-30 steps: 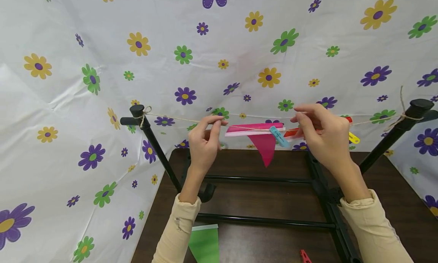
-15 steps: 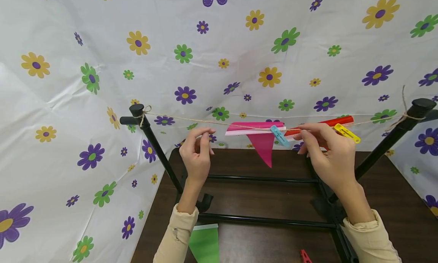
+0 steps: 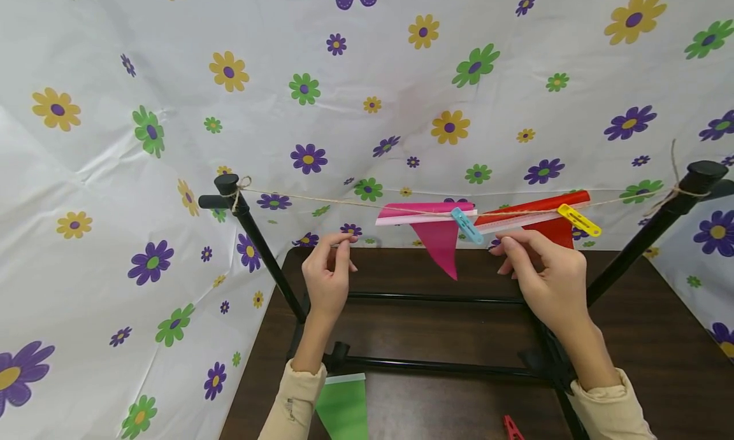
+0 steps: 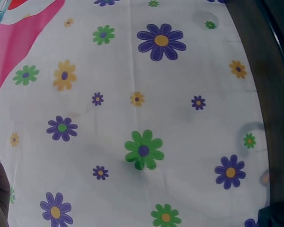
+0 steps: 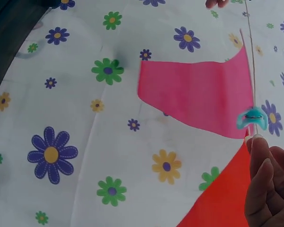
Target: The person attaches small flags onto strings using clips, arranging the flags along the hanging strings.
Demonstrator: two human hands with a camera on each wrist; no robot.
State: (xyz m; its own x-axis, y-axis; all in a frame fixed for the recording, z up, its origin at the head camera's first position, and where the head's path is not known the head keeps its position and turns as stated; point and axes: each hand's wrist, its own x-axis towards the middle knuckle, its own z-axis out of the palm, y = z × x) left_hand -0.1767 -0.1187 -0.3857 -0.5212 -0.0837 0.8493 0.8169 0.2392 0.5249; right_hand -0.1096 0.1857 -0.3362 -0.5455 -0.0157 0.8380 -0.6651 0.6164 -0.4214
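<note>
A pink pennant [image 3: 436, 242] hangs folded over a thin twine [image 3: 321, 198]. Beside it, on the right, hangs a red pennant [image 3: 530, 206]. A light blue clothespin [image 3: 467, 226] grips the twine where the two pennants meet, and a yellow clothespin [image 3: 579, 221] sits on the red one. My left hand [image 3: 327, 277] hovers below the twine, left of the pink pennant, fingers loosely bent and holding nothing. Just under the red pennant's near edge is my right hand [image 3: 547, 277], thumb and forefinger apart. In the right wrist view its fingertips [image 5: 258, 139] come close to the blue clothespin.
The twine is tied between two black posts [image 3: 260, 255] of a frame whose crossbars [image 3: 436, 365] run low over the dark table [image 3: 436, 335]. A green pennant [image 3: 346, 405] and a red clothespin [image 3: 512, 427] lie near the front. Flowered cloth [image 3: 172, 58] covers the back.
My left hand has let go of the twine and drawn down and left. My right hand has moved down from the twine, uncovering the red pennant and the yellow clothespin.
</note>
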